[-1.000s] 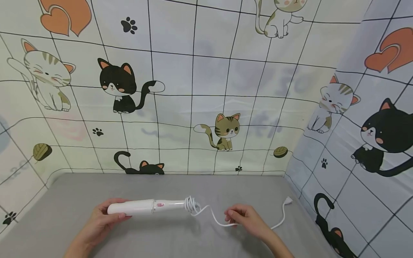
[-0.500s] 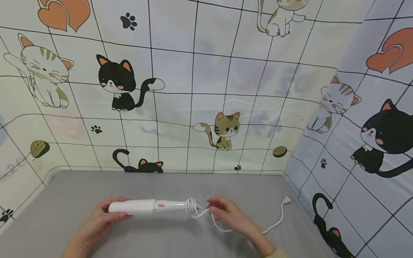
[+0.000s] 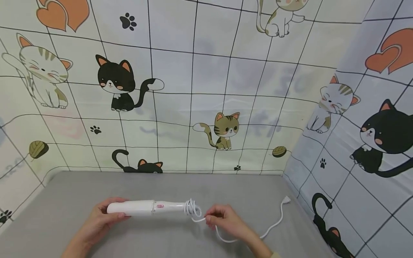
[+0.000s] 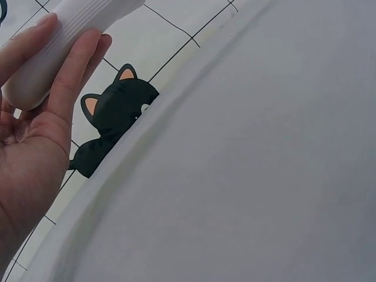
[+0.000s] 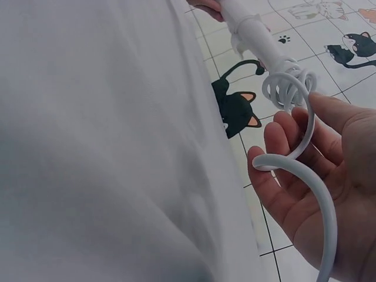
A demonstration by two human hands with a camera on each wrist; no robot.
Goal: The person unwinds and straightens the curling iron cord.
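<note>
A white stick-shaped electric appliance [image 3: 137, 208] with a small pink button lies level in the head view, held above the grey cloth. My left hand [image 3: 100, 223] grips its thick end between thumb and fingers; the left wrist view shows fine ridges along this white body [image 4: 79, 29]. At the slimmer end, several loops of white cord [image 3: 192, 208] are wound together. My right hand [image 3: 228, 223] pinches the cord just right of those loops. In the right wrist view the cord [image 5: 320, 200] curves over the fingers, with the loops [image 5: 288, 88] close beyond the fingertips.
Loose cord [image 3: 272, 226] runs from behind my right hand to a white plug [image 3: 285, 200] lying on the right of the grey surface [image 3: 167, 240]. Wall cloth [image 3: 174, 118] printed with cats and grid lines rises at the back and sides.
My right hand has moved left along the cord to near the loops, and its fingers have closed on the cord there. The left hand and the appliance stay nearly in place.
</note>
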